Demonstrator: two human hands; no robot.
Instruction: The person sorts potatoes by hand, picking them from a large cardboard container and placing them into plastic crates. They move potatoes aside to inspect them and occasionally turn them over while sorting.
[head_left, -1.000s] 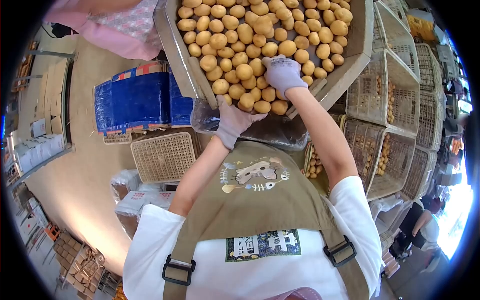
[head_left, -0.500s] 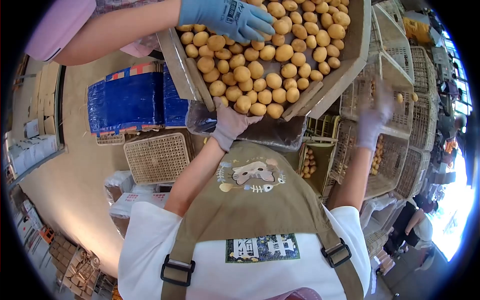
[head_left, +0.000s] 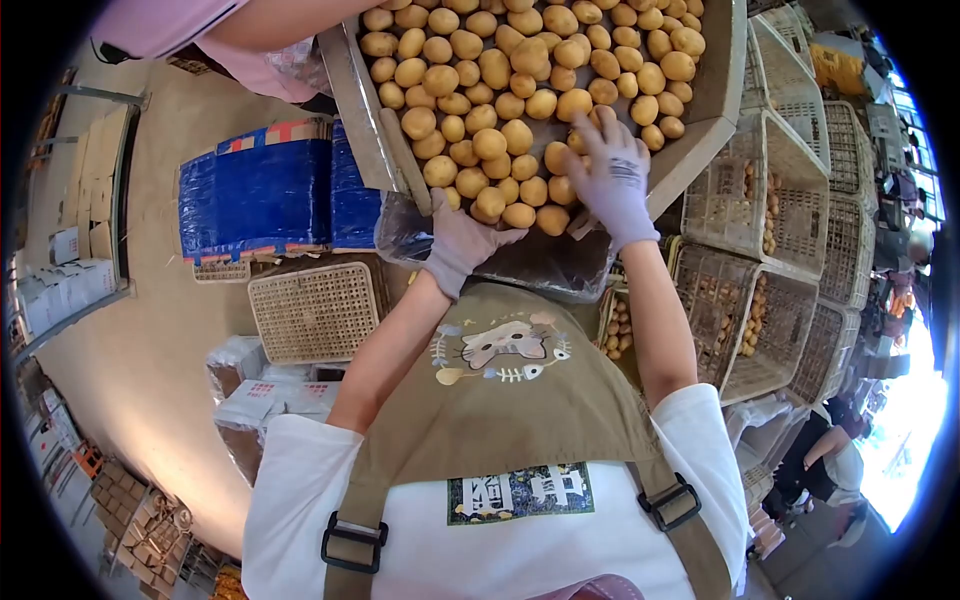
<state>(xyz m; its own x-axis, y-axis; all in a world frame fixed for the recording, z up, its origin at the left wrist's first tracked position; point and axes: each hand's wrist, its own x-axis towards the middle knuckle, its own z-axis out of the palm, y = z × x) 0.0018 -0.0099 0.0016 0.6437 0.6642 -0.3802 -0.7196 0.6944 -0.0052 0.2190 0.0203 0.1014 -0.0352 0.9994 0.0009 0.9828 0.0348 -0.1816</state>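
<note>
Many small round yellow potatoes (head_left: pixel 492 145) lie in a wide wooden-sided sorting tray (head_left: pixel 690 160) in front of me. My left hand (head_left: pixel 462 245), in a pale glove, is at the tray's front left corner, thumb stretched out below the nearest potatoes. Its other fingers are partly hidden by the tray's edge. My right hand (head_left: pixel 612 180), gloved too, rests over the potatoes near the front right side, fingers spread and bent down among them. No potato is visibly lifted in either hand. Dark plastic sheeting (head_left: pixel 560 270) hangs beneath the tray's front opening.
Stacked plastic crates (head_left: pixel 790 215), some with potatoes inside, stand at the right. To the left are an upturned crate (head_left: pixel 312 312) and a blue-wrapped stack (head_left: pixel 255 195). A co-worker's arm (head_left: pixel 275 20) reaches in at the top left. Other people (head_left: pixel 830 450) are at the far right.
My right hand has come from the crates on the right onto the potatoes in the tray. The co-worker's blue-gloved hand has withdrawn upward out of view. My left hand stays at the tray's corner.
</note>
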